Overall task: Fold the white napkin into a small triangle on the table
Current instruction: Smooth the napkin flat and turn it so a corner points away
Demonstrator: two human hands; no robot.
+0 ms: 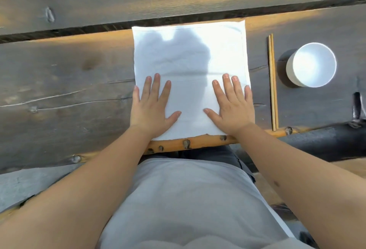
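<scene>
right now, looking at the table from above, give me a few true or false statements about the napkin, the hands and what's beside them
1. The white napkin lies spread flat as a square. True.
2. Both hands press palm down on the near part of the napkin. True: the left hand and the right hand lie flat with fingers spread.
3. The chopsticks lie left of the napkin. False: they lie to its right, between it and the bowl.
4. The white bowl stands on the napkin. False: it stands on the wooden table, apart from the napkin.
5. The napkin is already folded into a triangle. False: no fold has been made.
</scene>
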